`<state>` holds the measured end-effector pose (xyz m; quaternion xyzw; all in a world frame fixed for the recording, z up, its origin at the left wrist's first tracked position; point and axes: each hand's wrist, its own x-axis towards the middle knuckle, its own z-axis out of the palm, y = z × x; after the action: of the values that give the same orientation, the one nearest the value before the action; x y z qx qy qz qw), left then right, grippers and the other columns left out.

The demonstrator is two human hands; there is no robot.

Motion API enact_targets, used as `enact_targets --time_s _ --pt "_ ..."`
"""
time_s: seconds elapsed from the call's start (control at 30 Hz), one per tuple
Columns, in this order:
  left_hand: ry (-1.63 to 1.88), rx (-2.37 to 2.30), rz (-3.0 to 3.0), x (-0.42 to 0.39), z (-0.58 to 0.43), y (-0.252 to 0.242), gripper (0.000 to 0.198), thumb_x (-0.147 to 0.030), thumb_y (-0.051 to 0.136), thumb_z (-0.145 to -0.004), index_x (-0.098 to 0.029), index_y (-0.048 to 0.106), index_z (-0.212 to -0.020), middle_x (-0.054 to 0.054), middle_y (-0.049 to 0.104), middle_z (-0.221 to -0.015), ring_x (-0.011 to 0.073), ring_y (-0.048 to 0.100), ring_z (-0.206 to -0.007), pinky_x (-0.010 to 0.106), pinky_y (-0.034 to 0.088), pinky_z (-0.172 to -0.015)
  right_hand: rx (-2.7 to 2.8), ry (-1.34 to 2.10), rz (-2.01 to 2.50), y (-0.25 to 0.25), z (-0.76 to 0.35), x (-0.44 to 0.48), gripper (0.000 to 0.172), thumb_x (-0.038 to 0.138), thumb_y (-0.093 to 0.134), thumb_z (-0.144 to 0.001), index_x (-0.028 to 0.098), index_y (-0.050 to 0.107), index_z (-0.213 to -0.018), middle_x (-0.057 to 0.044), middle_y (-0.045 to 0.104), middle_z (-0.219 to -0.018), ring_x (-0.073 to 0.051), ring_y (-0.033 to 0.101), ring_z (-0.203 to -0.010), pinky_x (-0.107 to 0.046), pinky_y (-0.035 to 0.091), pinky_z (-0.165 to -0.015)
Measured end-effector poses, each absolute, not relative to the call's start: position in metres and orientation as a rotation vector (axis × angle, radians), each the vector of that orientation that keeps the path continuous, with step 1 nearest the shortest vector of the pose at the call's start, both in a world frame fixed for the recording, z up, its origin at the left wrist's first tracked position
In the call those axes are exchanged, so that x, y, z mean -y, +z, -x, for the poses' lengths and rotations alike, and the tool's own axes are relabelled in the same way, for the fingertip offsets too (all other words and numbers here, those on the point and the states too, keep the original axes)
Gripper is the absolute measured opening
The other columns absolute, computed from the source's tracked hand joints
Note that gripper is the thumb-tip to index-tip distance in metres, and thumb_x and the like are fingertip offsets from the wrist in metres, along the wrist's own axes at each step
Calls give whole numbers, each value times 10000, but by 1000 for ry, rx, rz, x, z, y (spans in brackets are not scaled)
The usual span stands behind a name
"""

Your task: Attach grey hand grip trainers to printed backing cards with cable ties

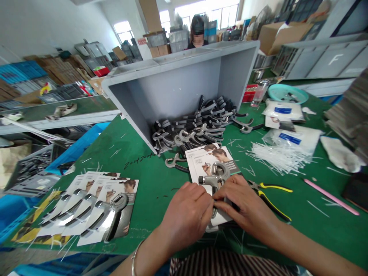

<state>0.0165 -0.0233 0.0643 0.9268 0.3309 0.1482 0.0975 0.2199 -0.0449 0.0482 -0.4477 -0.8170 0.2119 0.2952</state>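
Seen from the head camera, a workshop stacked with crates surrounds a green worktop (152,199). Beyond the fingers, a grey bin (184,92) lies on its side, loose hand grips (201,128) heaped at its mouth. Directly ahead of and partly under the fingers is a grey sprung grip (211,179) on printed cards (194,161). The left hand (186,212) curls narrowly over it; the right hand (244,199) brings thumb and forefinger close together alongside. I cannot tell what either pinches. Carded grips (105,211) lie left of the fingers, yellow-handled pliers (275,187) just right, white ties (280,159) farther right.

Grey-black hand grip (212,179) — green table (151,201)
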Motion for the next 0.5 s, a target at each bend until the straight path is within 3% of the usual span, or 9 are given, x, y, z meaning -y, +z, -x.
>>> enact_targets --time_s 0.33,0.5 --pt "612 -881 -2850 21 -15 64 249 -177 468 -942 -169 543 -704 37 541 -692 192 428 -684 383 321 -653 2179 505 1115 52 -214 42 106 187 579 -953 200 641 -868 -35 639 -857 -218 526 -855 -396 361 -827" --pt "851 -857 -2672 24 -15 64 195 -113 489 -913 -145 562 -736 65 594 -729 184 460 -699 385 342 -670 2161 564 1122 46 -216 42 73 197 588 -951 197 611 -883 -36 630 -883 -216 519 -887 -382 363 -845"
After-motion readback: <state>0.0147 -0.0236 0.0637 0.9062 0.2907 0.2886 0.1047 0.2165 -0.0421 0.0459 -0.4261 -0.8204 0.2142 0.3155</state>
